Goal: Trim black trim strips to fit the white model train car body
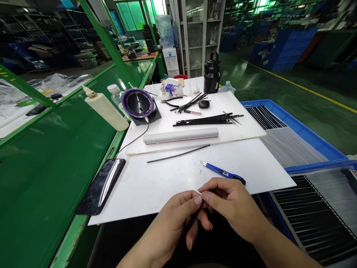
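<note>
**Both hands pinched on a dark strip**

From my end, L hand (180, 212) and R hand (232, 203) meet over the near edge of the white sheet (134, 193), thumbs + fingertips gripping a dark strip (195, 219). It slants down btwn the hands; a tiny white bit (199, 192) shows at the tips, maybe part of it, too small to tell. Blue cutter (221, 171) lies just beyond R hand; loose thin strip (178, 154) farther back, nr the pale bar (181, 136).
</note>
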`<state>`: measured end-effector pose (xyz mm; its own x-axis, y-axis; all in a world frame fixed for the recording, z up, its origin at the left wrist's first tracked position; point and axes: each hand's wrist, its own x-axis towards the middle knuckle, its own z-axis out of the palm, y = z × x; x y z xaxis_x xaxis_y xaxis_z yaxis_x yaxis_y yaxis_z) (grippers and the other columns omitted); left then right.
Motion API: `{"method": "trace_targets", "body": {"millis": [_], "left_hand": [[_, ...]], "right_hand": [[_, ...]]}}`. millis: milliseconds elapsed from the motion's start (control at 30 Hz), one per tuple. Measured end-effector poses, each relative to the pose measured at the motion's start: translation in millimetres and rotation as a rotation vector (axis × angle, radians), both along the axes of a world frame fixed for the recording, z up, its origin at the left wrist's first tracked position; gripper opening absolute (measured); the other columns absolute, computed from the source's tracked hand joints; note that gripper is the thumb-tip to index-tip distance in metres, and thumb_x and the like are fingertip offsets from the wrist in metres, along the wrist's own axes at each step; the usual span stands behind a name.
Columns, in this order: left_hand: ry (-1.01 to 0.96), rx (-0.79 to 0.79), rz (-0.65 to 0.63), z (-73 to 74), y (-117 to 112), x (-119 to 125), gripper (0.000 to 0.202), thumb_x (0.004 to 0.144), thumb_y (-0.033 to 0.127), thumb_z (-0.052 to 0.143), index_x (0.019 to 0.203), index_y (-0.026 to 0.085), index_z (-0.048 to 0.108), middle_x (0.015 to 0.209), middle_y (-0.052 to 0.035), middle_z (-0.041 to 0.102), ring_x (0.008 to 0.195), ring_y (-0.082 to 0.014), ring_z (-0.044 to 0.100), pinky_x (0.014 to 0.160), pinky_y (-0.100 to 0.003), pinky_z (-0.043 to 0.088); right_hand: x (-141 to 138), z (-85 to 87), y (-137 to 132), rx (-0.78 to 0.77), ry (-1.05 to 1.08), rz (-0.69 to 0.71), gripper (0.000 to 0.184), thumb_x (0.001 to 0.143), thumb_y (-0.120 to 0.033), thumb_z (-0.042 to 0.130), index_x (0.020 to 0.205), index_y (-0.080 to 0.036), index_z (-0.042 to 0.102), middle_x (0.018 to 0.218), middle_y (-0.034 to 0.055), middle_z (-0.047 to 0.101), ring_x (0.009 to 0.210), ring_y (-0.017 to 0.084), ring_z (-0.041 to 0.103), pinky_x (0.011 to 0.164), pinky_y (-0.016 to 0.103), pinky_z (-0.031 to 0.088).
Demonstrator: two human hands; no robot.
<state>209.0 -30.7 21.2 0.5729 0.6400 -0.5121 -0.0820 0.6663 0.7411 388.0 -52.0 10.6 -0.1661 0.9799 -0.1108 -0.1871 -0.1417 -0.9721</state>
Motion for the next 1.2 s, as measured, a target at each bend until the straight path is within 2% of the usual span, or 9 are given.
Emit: {"method": "trace_targets", "body": {"millis": [267, 367, 433, 533, 567, 700, 833, 967, 1200], "left_hand": [[0.035, 0.07, -0.103, -7.5, 2, -2, 0.028, 0.094, 0.044, 0.059, 0.095, 0.016, 0.057, 0.072, -0.0052, 0.072, 0.038, -0.0044, 0.046, 0.037, -0.015, 0.027], [0.054, 0.161, -0.203, -0.7, 9, -13, 0.03, 0.092, 0.047, 0.059, 0.104, 0.019, 0.056, 0.088, -0.0076, 0.074, 0.056, -0.0122, 0.063, 0.049, -0.02, 0.044], [0.288, 0.455, -0.167, 6.6, 26, -32, 0.033, 0.091, 0.047, 0.06, 0.111, 0.021, 0.06, 0.111, -0.0103, 0.072, 0.094, -0.0222, 0.068, 0.079, -0.034, 0.055], [0.994, 1.061, 0.2, 10.9, 71, -69, 0.043, 0.089, 0.046, 0.059, 0.124, 0.021, 0.059, 0.139, -0.0129, 0.058, 0.128, -0.031, 0.052, 0.112, -0.049, 0.035], [1.128, 1.168, 0.234, 9.1, 90, -80, 0.048, 0.089, 0.043, 0.057, 0.129, 0.017, 0.057, 0.145, -0.0152, 0.052, 0.137, -0.0326, 0.043, 0.118, -0.05, 0.027], [1.166, 1.141, 0.203, -7.4, 157, -101, 0.066, 0.081, 0.032, 0.062, 0.142, 0.012, 0.047, 0.15, -0.0185, 0.048, 0.141, -0.0358, 0.039, 0.117, -0.051, 0.027], [1.112, 1.081, 0.156, -11.0, 182, -98, 0.054, 0.076, 0.026, 0.065, 0.128, 0.014, 0.06, 0.128, -0.017, 0.065, 0.122, -0.0359, 0.056, 0.104, -0.046, 0.042], [0.977, 1.001, 0.095, 6.4, 165, -104, 0.035, 0.076, 0.038, 0.07, 0.105, 0.019, 0.069, 0.089, -0.0058, 0.07, 0.087, -0.0288, 0.066, 0.078, -0.038, 0.05], [0.765, 0.905, 0.152, 20.1, 115, -110, 0.064, 0.087, 0.055, 0.062, 0.138, 0.02, 0.049, 0.072, 0.0044, 0.049, 0.075, -0.0201, 0.063, 0.068, -0.031, 0.046]], "right_hand": [[3, 0.4, -2, -0.02, -0.053, 0.055, 0.017, 0.095, -0.034, 0.069, 0.087, -0.021, 0.077, 0.074, -0.0006, 0.067, 0.071, 0.014, 0.062, 0.067, 0.02, 0.048], [14, -5.2, -7, -0.029, -0.068, 0.022, 0.021, 0.092, -0.038, 0.072, 0.083, -0.02, 0.077, 0.067, 0.0009, 0.064, 0.065, 0.015, 0.06, 0.064, 0.021, 0.049], [31, -14.9, -10, -0.039, -0.08, -0.124, 0.023, 0.089, -0.043, 0.077, 0.087, -0.019, 0.078, 0.065, 0.0025, 0.063, 0.064, 0.016, 0.059, 0.064, 0.022, 0.05], [63, -29.9, -8, -0.014, 0.016, -0.423, 0.027, 0.081, -0.044, 0.084, 0.091, -0.02, 0.078, 0.069, 0.0049, 0.063, 0.065, 0.017, 0.058, 0.064, 0.022, 0.051], [71, -33.0, -6, -0.016, 0.07, -0.53, 0.029, 0.076, -0.043, 0.088, 0.089, -0.019, 0.078, 0.069, 0.0052, 0.062, 0.063, 0.016, 0.056, 0.06, 0.022, 0.052], [88, -34.8, 3, -0.038, 0.24, -0.803, 0.033, 0.063, -0.036, 0.096, 0.081, -0.017, 0.076, 0.078, 0.0062, 0.061, 0.06, 0.012, 0.05, 0.053, 0.018, 0.05], [95, -35.5, 4, -0.07, 0.271, -0.88, 0.039, 0.055, -0.035, 0.098, 0.079, -0.015, 0.075, 0.086, 0.0072, 0.062, 0.061, 0.011, 0.049, 0.052, 0.016, 0.051], [102, -39.4, 4, -0.082, 0.256, -0.886, 0.04, 0.057, -0.037, 0.099, 0.08, -0.015, 0.074, 0.085, 0.0061, 0.06, 0.062, 0.011, 0.05, 0.05, 0.016, 0.052], [81, -23.8, 31, -0.012, 0.239, -0.871, 0.045, 0.051, -0.038, 0.101, 0.08, -0.015, 0.076, 0.083, 0.0068, 0.063, 0.059, 0.01, 0.048, 0.048, 0.015, 0.048]]}}
